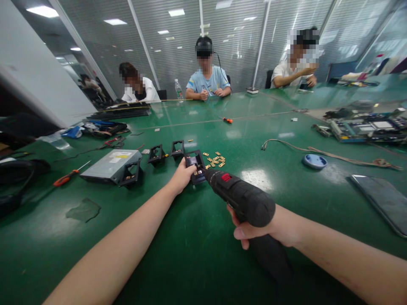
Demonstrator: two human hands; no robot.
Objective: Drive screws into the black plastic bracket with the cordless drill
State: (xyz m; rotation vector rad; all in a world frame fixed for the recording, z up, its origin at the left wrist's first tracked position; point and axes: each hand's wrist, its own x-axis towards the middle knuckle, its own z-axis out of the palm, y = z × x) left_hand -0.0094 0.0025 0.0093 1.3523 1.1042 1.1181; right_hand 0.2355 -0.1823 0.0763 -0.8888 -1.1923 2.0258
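Observation:
My right hand (254, 228) is wrapped round the grip of a black power screwdriver (241, 197) with a red switch. Its tip points at a small black plastic bracket (195, 166) on the green table. My left hand (182, 174) grips that bracket from the left and steadies it. Several small brass plates (214, 159) lie just right of the bracket. Two more black brackets (167, 153) stand behind my left hand, and a third one (131, 174) leans against a grey metal drive box (110, 165).
An orange-handled screwdriver (66, 178) lies at the left. A blue round lid (314, 161), a cable (318, 151), a circuit board (369, 127) and a dark tablet (381, 199) sit on the right. Three people sit at the far side of the table (203, 262).

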